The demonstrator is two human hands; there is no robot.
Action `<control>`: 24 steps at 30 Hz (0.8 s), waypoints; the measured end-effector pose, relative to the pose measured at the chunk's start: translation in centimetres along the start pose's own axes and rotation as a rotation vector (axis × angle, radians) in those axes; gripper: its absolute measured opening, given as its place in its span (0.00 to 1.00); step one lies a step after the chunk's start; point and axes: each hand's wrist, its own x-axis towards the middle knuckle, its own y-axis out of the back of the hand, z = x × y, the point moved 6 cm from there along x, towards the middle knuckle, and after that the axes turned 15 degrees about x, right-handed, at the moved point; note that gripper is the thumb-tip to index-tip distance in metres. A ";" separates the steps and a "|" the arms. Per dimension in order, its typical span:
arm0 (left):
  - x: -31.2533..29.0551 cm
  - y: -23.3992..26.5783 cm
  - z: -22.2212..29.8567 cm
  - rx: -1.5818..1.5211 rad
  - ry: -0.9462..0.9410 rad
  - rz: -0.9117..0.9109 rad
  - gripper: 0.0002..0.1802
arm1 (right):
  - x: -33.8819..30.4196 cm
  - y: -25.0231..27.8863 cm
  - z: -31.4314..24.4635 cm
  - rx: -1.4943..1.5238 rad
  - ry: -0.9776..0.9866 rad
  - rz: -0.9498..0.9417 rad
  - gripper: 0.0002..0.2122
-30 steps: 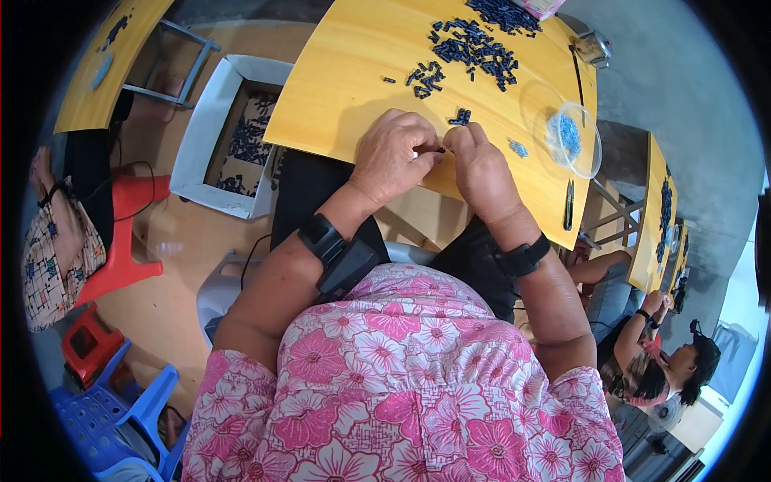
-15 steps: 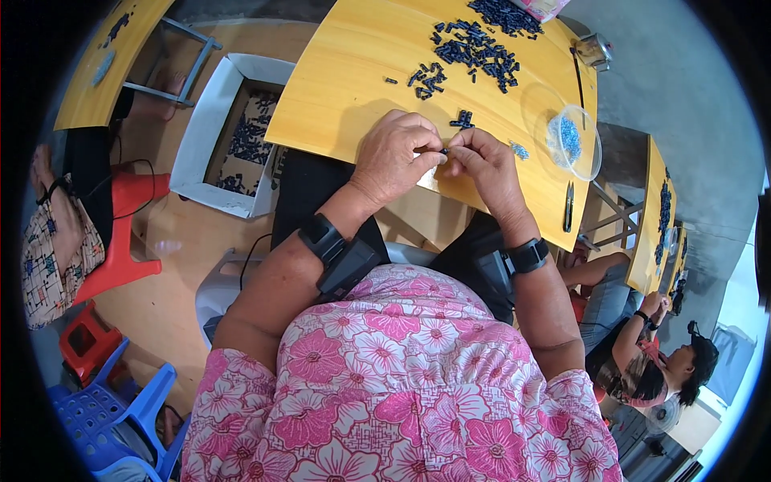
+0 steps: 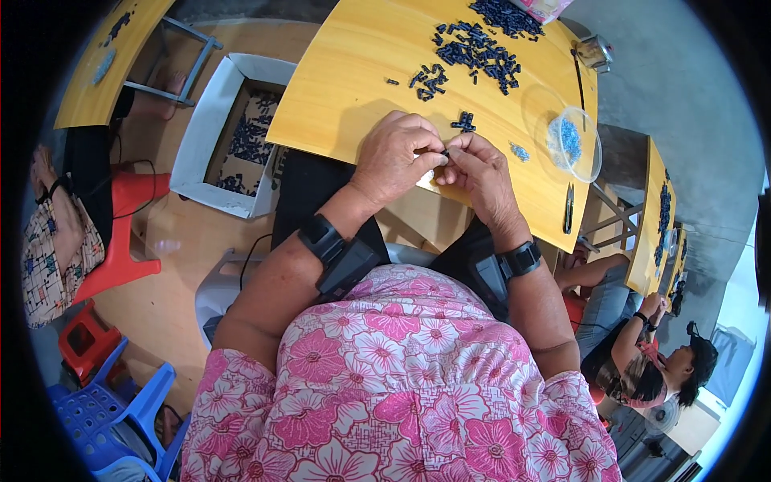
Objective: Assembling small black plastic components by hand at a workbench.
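My left hand [image 3: 399, 158] is closed in a pinch on a small black part [image 3: 445, 153], just above the near edge of the yellow table [image 3: 337, 88]. Against the other end of that part, my right hand [image 3: 484, 173] has its thumb and fingers pressed together; whatever they grip is too small to make out. A white patch shows beneath the fingers. Beyond my hands lie a few black parts [image 3: 463, 122], with a looser cluster [image 3: 428, 81] and a big pile [image 3: 479, 55] farther off. Right of them is a little heap of pale blue bits [image 3: 520, 152].
A clear round tub [image 3: 596, 153] of blue bits stands at the right, with tweezers [image 3: 569, 209] nearer me. A metal can [image 3: 594, 53] is at the far right corner. On the floor to the left, a white box [image 3: 187, 161] holds black parts. Co-workers sit on both sides.
My right hand and forearm have shifted slightly left, bringing the fingertips closer to the black part. My left hand stays nearly in place.
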 end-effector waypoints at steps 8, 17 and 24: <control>-0.2 0.1 0.0 -0.047 -0.036 0.059 0.04 | -0.2 0.1 0.4 0.113 0.007 0.047 0.03; -0.4 0.4 0.0 -0.033 0.036 0.057 0.05 | 0.5 -0.6 -3.1 -0.275 0.023 0.066 0.05; -0.5 0.1 0.0 0.049 0.026 -0.011 0.05 | 4.4 -8.5 -6.8 -1.120 0.837 -0.187 0.06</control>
